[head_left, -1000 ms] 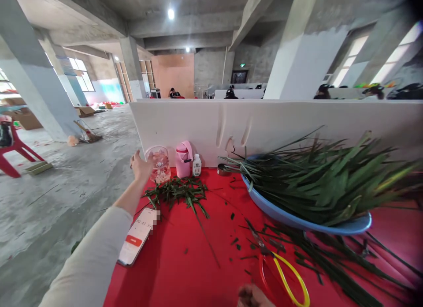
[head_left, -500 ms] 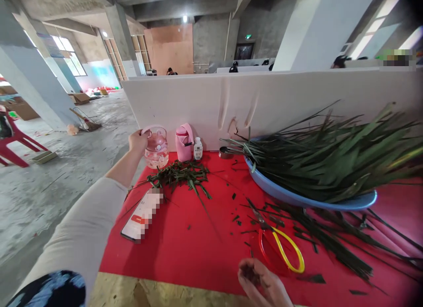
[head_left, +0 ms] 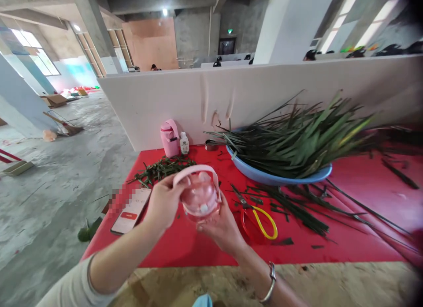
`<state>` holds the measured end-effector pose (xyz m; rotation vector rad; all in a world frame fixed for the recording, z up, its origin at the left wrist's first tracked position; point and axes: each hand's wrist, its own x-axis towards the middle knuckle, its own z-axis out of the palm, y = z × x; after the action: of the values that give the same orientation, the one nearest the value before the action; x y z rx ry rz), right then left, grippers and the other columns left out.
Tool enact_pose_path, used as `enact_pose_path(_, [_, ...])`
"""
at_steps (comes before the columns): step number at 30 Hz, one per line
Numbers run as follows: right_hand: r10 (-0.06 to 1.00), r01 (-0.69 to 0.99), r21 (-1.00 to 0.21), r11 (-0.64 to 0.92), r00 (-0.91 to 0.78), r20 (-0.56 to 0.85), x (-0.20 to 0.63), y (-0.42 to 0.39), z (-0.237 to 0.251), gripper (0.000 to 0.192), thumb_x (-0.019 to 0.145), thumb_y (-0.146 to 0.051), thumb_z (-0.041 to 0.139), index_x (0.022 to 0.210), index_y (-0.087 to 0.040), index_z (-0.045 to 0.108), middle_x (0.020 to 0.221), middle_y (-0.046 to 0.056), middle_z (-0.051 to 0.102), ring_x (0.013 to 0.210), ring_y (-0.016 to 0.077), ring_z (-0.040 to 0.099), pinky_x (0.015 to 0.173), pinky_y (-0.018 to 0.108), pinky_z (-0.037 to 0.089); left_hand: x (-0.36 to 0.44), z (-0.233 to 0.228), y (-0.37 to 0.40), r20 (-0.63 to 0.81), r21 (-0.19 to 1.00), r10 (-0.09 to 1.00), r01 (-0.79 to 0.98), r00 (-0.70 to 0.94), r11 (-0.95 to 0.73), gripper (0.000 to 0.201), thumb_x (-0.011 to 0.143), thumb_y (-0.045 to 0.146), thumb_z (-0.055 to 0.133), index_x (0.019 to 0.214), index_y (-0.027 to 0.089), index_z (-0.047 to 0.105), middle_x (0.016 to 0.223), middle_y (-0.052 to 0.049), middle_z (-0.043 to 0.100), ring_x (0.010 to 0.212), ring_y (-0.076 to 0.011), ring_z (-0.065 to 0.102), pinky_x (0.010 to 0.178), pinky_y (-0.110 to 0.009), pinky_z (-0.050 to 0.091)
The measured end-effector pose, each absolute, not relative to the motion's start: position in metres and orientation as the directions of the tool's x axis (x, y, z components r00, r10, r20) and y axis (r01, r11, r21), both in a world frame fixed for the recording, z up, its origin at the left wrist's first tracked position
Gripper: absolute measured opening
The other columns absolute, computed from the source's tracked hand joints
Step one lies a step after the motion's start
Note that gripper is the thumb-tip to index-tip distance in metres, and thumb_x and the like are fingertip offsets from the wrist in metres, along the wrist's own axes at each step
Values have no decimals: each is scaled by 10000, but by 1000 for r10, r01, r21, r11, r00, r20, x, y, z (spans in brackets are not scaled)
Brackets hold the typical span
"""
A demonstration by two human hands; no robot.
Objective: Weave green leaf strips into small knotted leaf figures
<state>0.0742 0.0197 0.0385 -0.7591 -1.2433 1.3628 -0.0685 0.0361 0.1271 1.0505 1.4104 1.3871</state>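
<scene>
A clear pink water bottle [head_left: 200,194] with a pink carry handle is held up over the front of the red table [head_left: 158,249]. My left hand [head_left: 165,201] is closed on the left side of its handle. Around the bottle's lower right side wraps my right hand [head_left: 220,225], a silver bangle on that wrist. Scissors [head_left: 253,212] with one red and one yellow handle lie just right of my right hand. To the left of my left hand is a phone [head_left: 131,212]. Behind the bottle lies a heap of cut green leaf pieces [head_left: 163,168].
A blue basin [head_left: 280,177] piled with long green leaves [head_left: 291,139] stands at the right. A pink bottle in a sleeve [head_left: 170,139], a small white bottle [head_left: 184,144] and a round tin [head_left: 210,145] line the white partition [head_left: 158,95]. Loose leaf strips [head_left: 297,210] lie in front of the basin.
The pink water bottle has come from the table's back left to the front middle in my left hand. My right hand has moved from the front edge onto the bottle. The view has shifted right.
</scene>
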Motion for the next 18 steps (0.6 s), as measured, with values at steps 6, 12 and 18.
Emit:
enact_pose_path(6, [977, -344, -937, 57, -175, 124, 105, -11, 20, 953, 526, -354, 813, 1308, -209, 288, 1295, 146, 453, 1216, 282, 438, 1000, 442, 372, -41, 100, 17, 30, 999, 985, 29, -168, -25, 357, 599, 367, 741, 868, 154, 642, 791, -31, 655, 694, -139, 572, 642, -225, 441])
enact_pose_path(12, [971, -420, -907, -25, -226, 78, 98, -4, 33, 810, 558, -266, 794, 1226, -227, 338, 1233, 121, 503, 1102, 266, 539, 913, 407, 455, -49, 61, 46, -153, 971, 934, -226, -323, 81, 453, 697, 546, 598, 916, 149, 598, 646, 9, 585, 524, -97, 503, 519, -209, 404])
enact_pose_path(18, [987, -385, -917, 107, -69, 144, 85, -11, 13, 908, 531, -237, 785, 1284, -237, 278, 1290, 122, 441, 1167, 257, 486, 925, 372, 462, -41, 24, -4, -253, 962, 942, -164, -222, 220, 596, 777, 637, 388, 1045, 170, 645, 1021, -100, 668, 1063, -255, 560, 867, -322, 443])
